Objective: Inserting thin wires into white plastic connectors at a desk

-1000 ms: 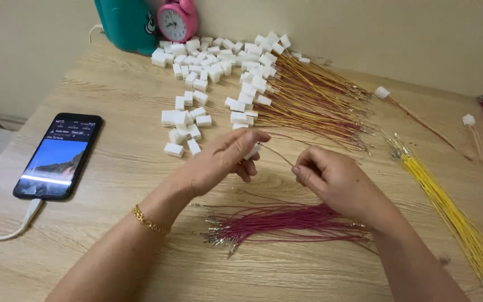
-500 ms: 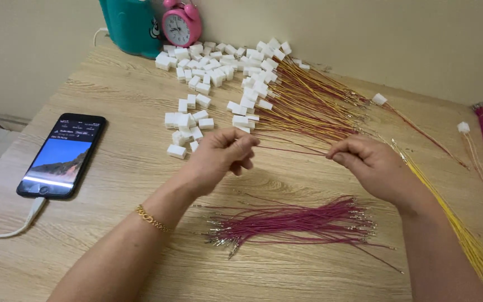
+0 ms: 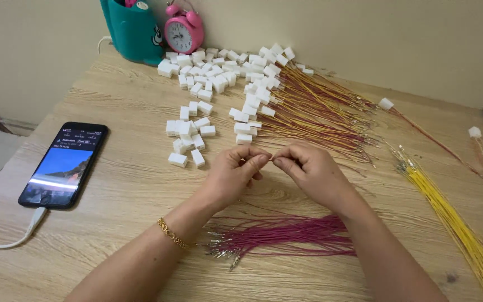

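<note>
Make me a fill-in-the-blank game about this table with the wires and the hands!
1. The alarm clock is coloured ____.
2. The phone lies on the person's ____ side.
3. The wires nearest the person's arms are coloured ____.
4. The gold bracelet is on the ____ wrist.

Missing words: pink; left; red; left

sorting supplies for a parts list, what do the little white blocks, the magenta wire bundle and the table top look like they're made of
White blocks: likely moulded plastic, matte, uniform boxy shapes.
Magenta wire bundle: thin plastic-coated strands with shiny, probably metal, tips at the left end.
Table top: pale wood grain, possibly laminate; smooth finish.
</note>
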